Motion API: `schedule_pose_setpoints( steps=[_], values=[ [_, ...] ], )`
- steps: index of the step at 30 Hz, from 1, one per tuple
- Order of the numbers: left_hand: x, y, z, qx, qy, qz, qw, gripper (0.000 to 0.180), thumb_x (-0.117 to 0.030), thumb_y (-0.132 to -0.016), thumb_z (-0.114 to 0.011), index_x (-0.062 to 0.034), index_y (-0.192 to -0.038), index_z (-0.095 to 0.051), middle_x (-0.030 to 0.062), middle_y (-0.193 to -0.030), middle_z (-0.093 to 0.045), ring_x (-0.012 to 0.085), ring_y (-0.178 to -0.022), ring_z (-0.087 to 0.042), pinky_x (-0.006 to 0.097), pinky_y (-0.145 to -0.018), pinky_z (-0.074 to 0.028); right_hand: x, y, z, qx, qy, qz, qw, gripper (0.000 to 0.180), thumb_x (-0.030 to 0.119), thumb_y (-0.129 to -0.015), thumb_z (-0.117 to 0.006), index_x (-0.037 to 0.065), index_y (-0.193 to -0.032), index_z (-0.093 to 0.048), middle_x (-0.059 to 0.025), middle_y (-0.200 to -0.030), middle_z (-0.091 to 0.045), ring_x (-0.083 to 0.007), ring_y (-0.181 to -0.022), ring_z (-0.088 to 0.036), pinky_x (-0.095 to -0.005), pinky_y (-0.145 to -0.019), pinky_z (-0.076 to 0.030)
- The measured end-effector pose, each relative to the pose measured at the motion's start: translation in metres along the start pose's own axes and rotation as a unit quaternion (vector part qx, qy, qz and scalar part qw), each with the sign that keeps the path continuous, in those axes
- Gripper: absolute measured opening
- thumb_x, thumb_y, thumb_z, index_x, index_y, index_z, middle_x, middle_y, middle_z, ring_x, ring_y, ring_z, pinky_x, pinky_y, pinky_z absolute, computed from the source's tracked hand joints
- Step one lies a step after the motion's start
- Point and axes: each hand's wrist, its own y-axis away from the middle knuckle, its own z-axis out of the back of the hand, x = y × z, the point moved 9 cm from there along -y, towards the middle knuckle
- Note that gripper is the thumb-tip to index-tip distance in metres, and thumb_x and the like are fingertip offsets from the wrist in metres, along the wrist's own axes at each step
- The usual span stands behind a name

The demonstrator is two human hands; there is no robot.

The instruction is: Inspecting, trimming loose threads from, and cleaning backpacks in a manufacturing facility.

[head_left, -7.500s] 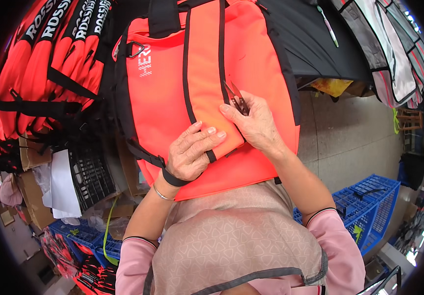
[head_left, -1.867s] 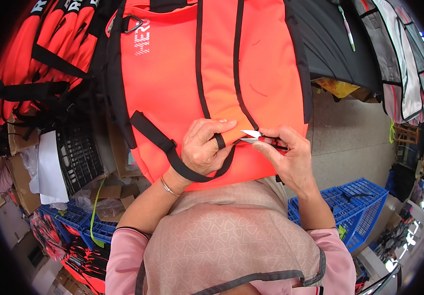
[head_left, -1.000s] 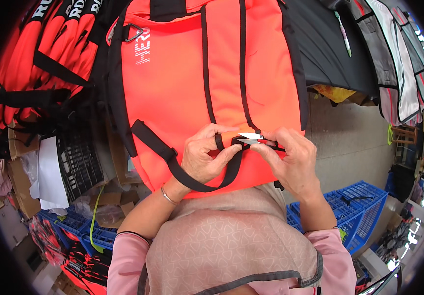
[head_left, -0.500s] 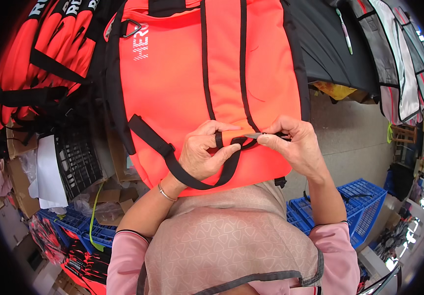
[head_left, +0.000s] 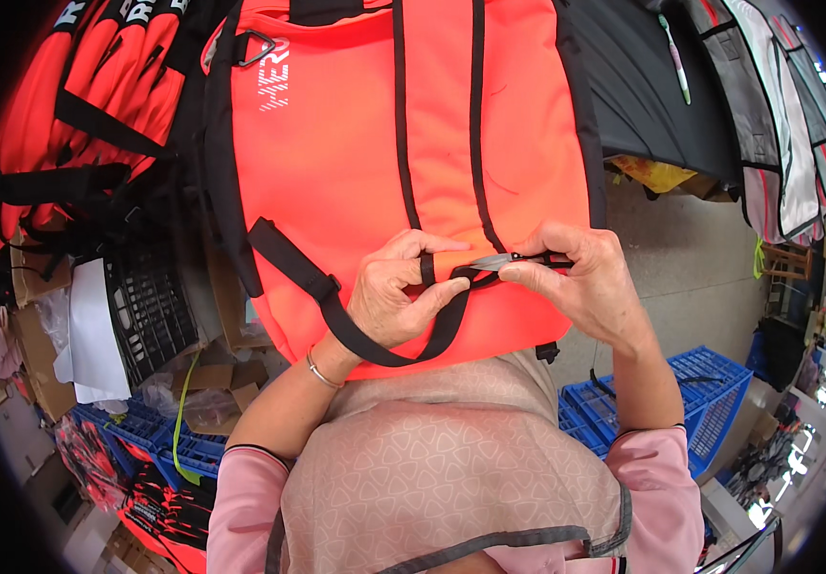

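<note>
1. Red bags [head_left: 35,134], far left: same place.
2. Black webbing [head_left: 384,356]: loops below left hand toward strap end; 7.5 s ago it crossed the wrist.
3. Red backpack [head_left: 322,182]: centre, in front of person.
4. Left hand [head_left: 389,297]: pinching strap end; earlier laid flatter.
5. Shoulder strap [head_left: 440,124]: end raised between hands.
6. Snips [head_left: 495,262]: blades together at strap end; apart 1.0 s ago.
7. Right hand [head_left: 580,273]: gripping snips, pointed left.

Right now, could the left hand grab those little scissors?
Probably not easily: the left hand is close to the little scissors, but it's busy pinching the orange strap end, and the right hand is holding them.
</note>
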Motion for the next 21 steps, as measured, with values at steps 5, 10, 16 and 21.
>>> schedule_pose_setpoints(
  steps=[5,10,16,21],
  values=[
    [0.002,0.000,-0.001,0.009,0.005,-0.002,1.000,0.017,-0.006,-0.077,-0.076,-0.0022,-0.094,-0.076,0.0119,-0.101,-0.070,0.0219,-0.088,-0.065,0.032,-0.075,-0.051,0.016,-0.004,0.005,0.003,0.093,0.058,0.994,0.025,0.025,-0.078,-0.078,0.004,-0.079,-0.065,-0.0119,-0.067,-0.064,-0.0300,-0.061,-0.063,-0.0367,-0.056,-0.048],
    [0.005,0.000,-0.002,0.023,0.018,-0.001,1.000,0.019,-0.005,-0.078,-0.075,-0.0030,-0.097,-0.076,0.0117,-0.103,-0.070,0.0210,-0.090,-0.064,0.031,-0.077,-0.051,0.025,-0.009,0.005,0.005,0.123,0.102,0.987,0.025,0.023,-0.078,-0.079,0.003,-0.078,-0.064,-0.0119,-0.065,-0.062,-0.0274,-0.057,-0.061,-0.0353,-0.055,-0.047],
    [0.007,-0.001,0.000,0.022,0.032,0.016,0.999,0.018,-0.006,-0.079,-0.076,-0.0030,-0.098,-0.076,0.0113,-0.103,-0.069,0.0197,-0.090,-0.065,0.031,-0.077,-0.051,-0.016,-0.015,-0.011,0.088,-0.153,-0.075,0.981,0.021,0.012,-0.078,-0.081,0.000,-0.080,-0.064,-0.0014,-0.067,-0.061,-0.0047,-0.064,-0.053,-0.0251,-0.057,-0.043],
    [0.011,-0.001,-0.001,0.028,0.029,0.019,0.999,0.020,-0.007,-0.080,-0.076,-0.0034,-0.099,-0.076,0.0108,-0.102,-0.069,0.0192,-0.090,-0.065,0.030,-0.077,-0.051,-0.004,-0.012,-0.001,0.040,-0.078,-0.019,0.996,0.022,0.011,-0.077,-0.082,-0.001,-0.079,-0.064,0.0003,-0.067,-0.060,-0.0039,-0.065,-0.052,-0.0236,-0.058,-0.043]
  ],
)
